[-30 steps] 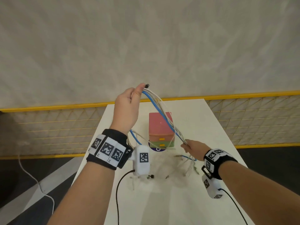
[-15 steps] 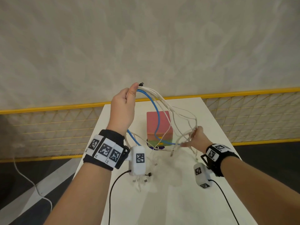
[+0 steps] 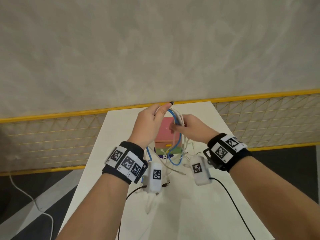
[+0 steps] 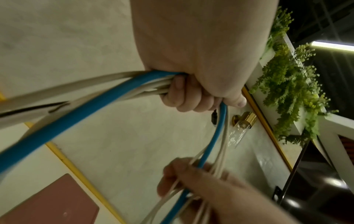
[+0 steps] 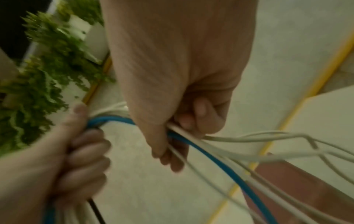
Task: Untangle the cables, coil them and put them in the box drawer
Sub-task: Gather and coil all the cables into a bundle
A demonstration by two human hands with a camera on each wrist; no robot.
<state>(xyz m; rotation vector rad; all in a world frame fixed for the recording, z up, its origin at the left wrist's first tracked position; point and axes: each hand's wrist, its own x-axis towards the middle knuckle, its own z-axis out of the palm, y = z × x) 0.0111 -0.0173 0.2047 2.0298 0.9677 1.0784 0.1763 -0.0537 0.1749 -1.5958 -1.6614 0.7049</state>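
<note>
Left hand [image 3: 147,125] held up over the white bench [image 3: 190,213], grip clenched round the top of a cable bundle [image 4: 145,84] — one thick blue round cable [image 3: 179,135] among several thin off-white ones. Right hand [image 3: 192,129] just beside it, fingers [image 5: 172,151] curled round the same strands lower down. Loose ends droop to the bench in slack loops. Box drawer [image 3: 167,135] directly behind the cables — squarish, matte pink top, orange and green tiers.
</note>
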